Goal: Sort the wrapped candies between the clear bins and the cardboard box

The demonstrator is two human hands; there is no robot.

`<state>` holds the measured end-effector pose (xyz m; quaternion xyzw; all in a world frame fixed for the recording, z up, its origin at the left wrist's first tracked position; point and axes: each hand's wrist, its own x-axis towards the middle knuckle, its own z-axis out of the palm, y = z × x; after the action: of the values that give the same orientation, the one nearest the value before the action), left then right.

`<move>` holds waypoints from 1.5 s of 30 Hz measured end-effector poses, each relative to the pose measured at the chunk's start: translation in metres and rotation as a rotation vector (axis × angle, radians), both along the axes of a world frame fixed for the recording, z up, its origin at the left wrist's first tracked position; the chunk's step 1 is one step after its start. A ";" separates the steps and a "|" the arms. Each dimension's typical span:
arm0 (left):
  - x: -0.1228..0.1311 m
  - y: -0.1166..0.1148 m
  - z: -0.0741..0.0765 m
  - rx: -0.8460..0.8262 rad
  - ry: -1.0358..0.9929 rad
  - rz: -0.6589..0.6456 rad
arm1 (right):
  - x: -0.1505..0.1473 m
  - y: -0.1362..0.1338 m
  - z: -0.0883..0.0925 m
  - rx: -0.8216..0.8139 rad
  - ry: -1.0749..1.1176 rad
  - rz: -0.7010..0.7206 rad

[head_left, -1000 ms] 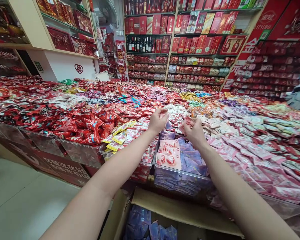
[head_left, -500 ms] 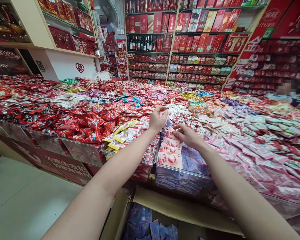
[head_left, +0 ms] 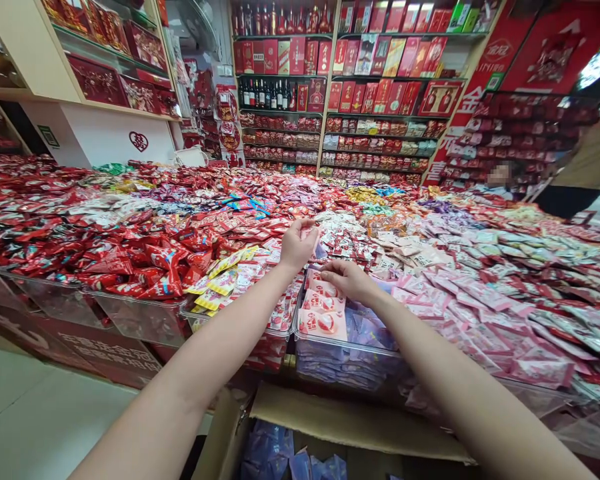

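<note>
My left hand (head_left: 299, 247) is closed over the far end of a clear plastic bin (head_left: 344, 341), pinching small candy packets whose pink and purple edges show beside its fingers. Lower and to the right, my right hand (head_left: 351, 280) has its thumb and fingertips brought together on a pink packet in the row of pink candy packets (head_left: 324, 323). That row lies face up along the bin's left side. Purple packets (head_left: 367, 327) lie to its right, with more stacked beneath. My fingers partly hide what they grip.
Below the bin stands an open cardboard box (head_left: 350, 420) with purple packets (head_left: 267, 447) inside. Neighbouring bins hold red packets (head_left: 165, 267), yellow packets (head_left: 223, 283) and pink sachets (head_left: 480, 327). Shelves of bottles and red boxes (head_left: 297, 57) line the back. A person (head_left: 587, 157) is at the right.
The view has swung to the right, so things appear farther left. My right hand's fingers have closed down onto the pink packets; my left hand keeps its pinch.
</note>
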<state>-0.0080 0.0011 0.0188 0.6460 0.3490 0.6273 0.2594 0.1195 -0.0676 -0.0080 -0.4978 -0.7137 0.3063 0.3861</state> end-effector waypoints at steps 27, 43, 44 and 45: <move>0.003 -0.006 -0.001 -0.210 -0.259 -0.373 | -0.005 0.002 0.010 -0.154 0.697 -0.318; 0.005 -0.006 -0.002 -0.426 -0.235 -0.324 | 0.019 0.010 0.009 0.017 0.613 -0.532; 0.005 -0.004 -0.003 -0.428 -0.231 -0.289 | 0.023 0.010 0.009 0.074 0.469 -0.586; 0.005 -0.003 -0.004 -0.443 -0.232 -0.264 | 0.027 0.010 0.009 0.135 0.304 -0.633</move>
<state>-0.0031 -0.0015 0.0149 0.5374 0.3582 0.5664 0.5119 0.1466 -0.0578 0.0013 -0.6164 -0.4772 0.1942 0.5956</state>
